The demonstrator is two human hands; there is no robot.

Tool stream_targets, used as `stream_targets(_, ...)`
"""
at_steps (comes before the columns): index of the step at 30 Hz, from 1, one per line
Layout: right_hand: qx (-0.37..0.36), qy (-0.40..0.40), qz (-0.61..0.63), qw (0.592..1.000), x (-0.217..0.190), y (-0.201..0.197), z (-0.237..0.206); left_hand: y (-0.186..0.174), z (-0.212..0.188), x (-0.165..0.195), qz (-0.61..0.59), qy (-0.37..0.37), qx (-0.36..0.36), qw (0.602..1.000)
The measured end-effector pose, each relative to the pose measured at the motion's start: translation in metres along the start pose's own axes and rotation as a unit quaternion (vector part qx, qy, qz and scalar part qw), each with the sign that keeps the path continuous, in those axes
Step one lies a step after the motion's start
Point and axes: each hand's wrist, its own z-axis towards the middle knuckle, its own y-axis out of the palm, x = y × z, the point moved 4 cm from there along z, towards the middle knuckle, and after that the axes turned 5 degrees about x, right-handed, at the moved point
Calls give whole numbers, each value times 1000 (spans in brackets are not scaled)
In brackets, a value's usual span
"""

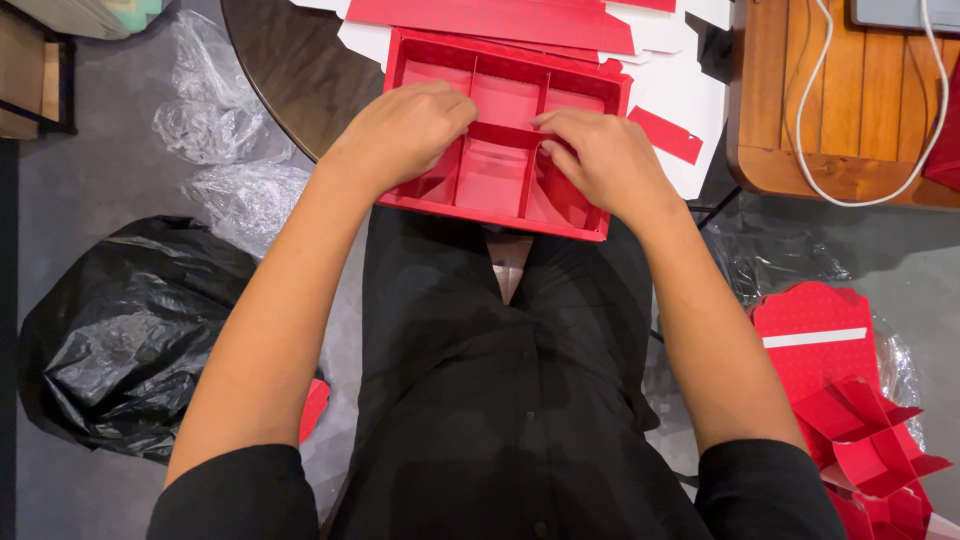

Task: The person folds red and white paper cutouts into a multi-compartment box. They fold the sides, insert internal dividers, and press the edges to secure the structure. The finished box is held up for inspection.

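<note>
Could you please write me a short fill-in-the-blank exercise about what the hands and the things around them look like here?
1. Both hands, left hand and right hand, rest on a ____ box with dividers.
2. The bag on the floor at the left is ____.
3. A ____ cable lies on the wooden table.
4. The person's sleeves are ____.

Missing words: red; black; white; black
</note>
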Motion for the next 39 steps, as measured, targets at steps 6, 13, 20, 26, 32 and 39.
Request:
stream_targets(6,3,5,4,1000,-1,-1,0,1,0,-2,-8,-21,-23,999)
stream_targets(13,3,-19,-8,1000,-2,-3,2,-7,2,3,-20,38,57,997)
stream_targets(20,25,-20,-28,999,-5,-2,0,-5,4,0,9,-15,3,1000)
stream_targets(26,30,-22,-49,998,-3,-2,-3,-5,6,-2,16,-12,6,1000)
stream_targets(32,42,-14,-35,998,-1,-1,-8,-4,6,-2,20,-11,2,1000)
stream_targets(39,54,-22,-38,998,0,-2,-12,-3,4,0,20,-1,1,1000)
